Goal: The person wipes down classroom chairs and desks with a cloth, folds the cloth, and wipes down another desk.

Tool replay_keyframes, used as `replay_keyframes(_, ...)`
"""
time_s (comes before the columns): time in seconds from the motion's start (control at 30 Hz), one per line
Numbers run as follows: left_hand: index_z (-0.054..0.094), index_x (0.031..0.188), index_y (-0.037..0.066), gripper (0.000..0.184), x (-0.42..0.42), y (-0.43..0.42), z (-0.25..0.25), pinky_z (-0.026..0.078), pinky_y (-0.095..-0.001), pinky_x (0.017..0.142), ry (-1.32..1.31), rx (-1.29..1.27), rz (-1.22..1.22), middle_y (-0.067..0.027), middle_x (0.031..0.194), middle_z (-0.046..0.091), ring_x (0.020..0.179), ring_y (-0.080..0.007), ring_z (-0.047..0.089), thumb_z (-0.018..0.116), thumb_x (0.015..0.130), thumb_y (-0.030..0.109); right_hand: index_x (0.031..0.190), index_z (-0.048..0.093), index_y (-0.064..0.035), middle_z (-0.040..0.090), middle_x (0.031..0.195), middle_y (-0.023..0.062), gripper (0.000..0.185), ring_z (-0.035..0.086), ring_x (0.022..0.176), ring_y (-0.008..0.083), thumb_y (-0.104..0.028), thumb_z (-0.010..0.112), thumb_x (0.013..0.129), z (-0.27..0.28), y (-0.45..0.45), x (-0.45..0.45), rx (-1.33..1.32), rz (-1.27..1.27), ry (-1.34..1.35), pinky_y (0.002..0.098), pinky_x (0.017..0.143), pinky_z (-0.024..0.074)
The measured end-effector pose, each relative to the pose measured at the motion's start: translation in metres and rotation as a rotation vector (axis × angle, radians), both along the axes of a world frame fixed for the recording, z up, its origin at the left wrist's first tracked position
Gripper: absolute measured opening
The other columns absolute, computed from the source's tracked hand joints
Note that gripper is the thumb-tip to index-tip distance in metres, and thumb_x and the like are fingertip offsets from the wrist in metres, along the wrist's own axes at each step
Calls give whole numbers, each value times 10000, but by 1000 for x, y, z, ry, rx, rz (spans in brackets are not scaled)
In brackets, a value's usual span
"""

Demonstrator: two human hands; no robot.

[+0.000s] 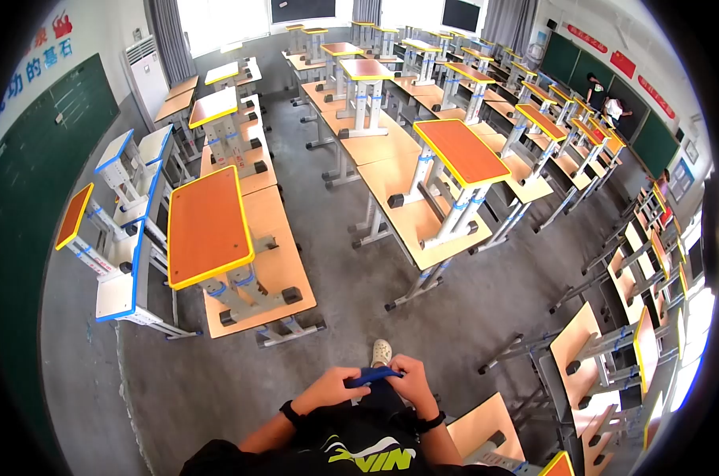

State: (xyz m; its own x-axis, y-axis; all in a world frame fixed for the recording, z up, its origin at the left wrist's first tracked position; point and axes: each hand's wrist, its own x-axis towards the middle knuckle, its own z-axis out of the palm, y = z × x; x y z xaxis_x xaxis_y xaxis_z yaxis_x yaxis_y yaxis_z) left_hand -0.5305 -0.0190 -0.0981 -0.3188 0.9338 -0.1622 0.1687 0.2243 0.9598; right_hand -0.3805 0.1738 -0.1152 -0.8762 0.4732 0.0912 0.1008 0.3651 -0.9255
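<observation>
A blue cloth (369, 377) is stretched between my two hands, in front of my body at the bottom of the head view. My left hand (333, 389) grips its left end, fingers curled in. At the other end, my right hand (411, 381) pinches the fabric. Below the cloth show a dark trouser leg and one light shoe (382, 352) on the grey floor. I wear a black shirt with a yellow-green and white print (371, 456), and a dark band on each wrist.
Rows of desks (391, 170) carry upturned-looking stools (463, 151) with orange, yellow-edged seats. Nearest left is a stool (209, 226) on a desk; desks (574, 349) also stand close on my right. A grey aisle (312, 238) runs ahead. Two people (612, 109) are by the far chalkboard.
</observation>
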Motion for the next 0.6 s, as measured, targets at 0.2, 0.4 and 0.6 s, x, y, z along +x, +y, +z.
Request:
replay_keyframes(0.2,618,802,21,319,-65,124,16,425,-291,558,37,35,126,-19,644,603,608,-79,523,809,890,262,757,585,-2,642,756,81,239,575,661,137,-55,817,777,-5,116,-63,-104,-74,49,278,601,460)
replay_keyframes(0.4,603,870,27,226,-127,234,39,426,-256,562,-119,-6,344,3,725,623,647,-56,538,778,923,159,821,635,-13,606,766,83,287,583,665,193,-145,882,761,-6,241,-125,67,108,-10,316,623,477)
replay_keyframes(0.6,614,1022,25,217,-177,272,38,479,-232,710,-263,81,493,11,892,672,797,-64,596,777,920,127,888,656,-19,615,762,99,318,572,685,198,-228,875,790,-2,315,-189,-13,246,-127,336,644,469)
